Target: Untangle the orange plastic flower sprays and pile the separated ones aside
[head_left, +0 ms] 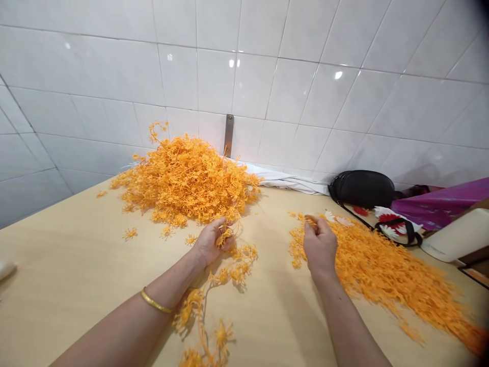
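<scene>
My left hand (208, 243) is closed around part of an orange artificial flower strand (239, 267). Small spiky blossoms on thin stems trail from it along the table toward me. Just behind this hand rises a big tangled heap of orange artificial flowers (187, 178). My right hand (321, 250) is at the left end of a second, flatter pile of orange flower pieces (382, 262). Its thumb and fingers are pinched together, with orange bits around the fingertips. What lies inside that pinch is hidden.
A black bag (361, 188) with a strap sits at the back right, near red and white artificial flowers (391, 227). Beyond are a purple cloth (443, 204) and a cream-coloured object (458, 237). White cloth (286, 178) runs along the tiled wall (298, 92). Loose orange pieces (130, 234) dot the table.
</scene>
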A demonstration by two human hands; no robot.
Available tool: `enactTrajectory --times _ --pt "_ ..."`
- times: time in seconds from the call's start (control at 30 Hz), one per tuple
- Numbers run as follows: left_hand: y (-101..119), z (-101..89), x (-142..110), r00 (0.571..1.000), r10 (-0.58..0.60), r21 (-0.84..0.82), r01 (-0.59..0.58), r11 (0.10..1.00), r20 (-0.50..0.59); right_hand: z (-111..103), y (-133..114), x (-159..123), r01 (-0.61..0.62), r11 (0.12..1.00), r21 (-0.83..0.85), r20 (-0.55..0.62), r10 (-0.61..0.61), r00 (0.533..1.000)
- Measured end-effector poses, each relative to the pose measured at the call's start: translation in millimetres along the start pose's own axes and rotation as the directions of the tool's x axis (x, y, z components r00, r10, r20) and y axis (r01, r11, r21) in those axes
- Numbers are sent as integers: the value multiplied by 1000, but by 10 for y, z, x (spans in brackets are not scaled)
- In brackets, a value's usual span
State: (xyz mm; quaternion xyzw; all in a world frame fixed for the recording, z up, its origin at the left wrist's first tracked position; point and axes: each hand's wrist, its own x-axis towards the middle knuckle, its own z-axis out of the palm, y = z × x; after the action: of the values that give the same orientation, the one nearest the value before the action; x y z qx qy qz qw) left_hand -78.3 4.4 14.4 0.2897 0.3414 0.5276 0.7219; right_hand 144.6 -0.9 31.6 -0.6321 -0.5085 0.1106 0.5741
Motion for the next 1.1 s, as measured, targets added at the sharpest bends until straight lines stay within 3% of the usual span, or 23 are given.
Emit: enactTrajectory --times 0.07,0.13,0.2,0.27,0.37,0.47,0.57,0.7,0.77,0.87,0.97,1.1 --pt "17 -12 -4 1000 7 -2 -7 1000 -23 25 31 -40 63 959 -276 109 -33 993" --pt "24 -16 -9 999 10 6 -10 1000 -37 42 60 -87 151 857 -494 203 -55 978" --pt "10 -4 -14 999 17 18 -16 1000 -31 46 75 -126 215 748 -628 245 -72 967" --pt "-23 20 -12 1000 5 25 -4 1000 -28 42 64 -141 223 703 -675 218 -98 971" --pt "-84 60 -7 999 -46 60 46 997 -4 49 -17 -138 273 788 -552 148 -229 962" --pt "-135 90 -25 990 -106 202 85 976 94 97 -162 -192 452 858 -246 119 -436 892" --pt "-177 111 -70 982 -117 385 51 921 150 181 -283 -321 516 856 -35 216 -498 840" --pt "-224 148 -122 958 -101 535 -61 842 268 282 -324 -473 414 906 87 492 -400 773" --pt "-233 170 -139 939 -101 547 -102 831 328 305 -312 -502 341 932 120 575 -346 741" --pt "-220 186 -154 944 -52 520 -133 844 325 311 -288 -487 145 969 198 565 -234 792" --pt "-197 171 -154 967 -47 498 -87 863 250 300 -260 -430 -90 941 326 515 -97 851" --pt "-191 134 -134 971 -64 527 -69 847 230 292 -219 -367 -301 865 402 541 41 840"
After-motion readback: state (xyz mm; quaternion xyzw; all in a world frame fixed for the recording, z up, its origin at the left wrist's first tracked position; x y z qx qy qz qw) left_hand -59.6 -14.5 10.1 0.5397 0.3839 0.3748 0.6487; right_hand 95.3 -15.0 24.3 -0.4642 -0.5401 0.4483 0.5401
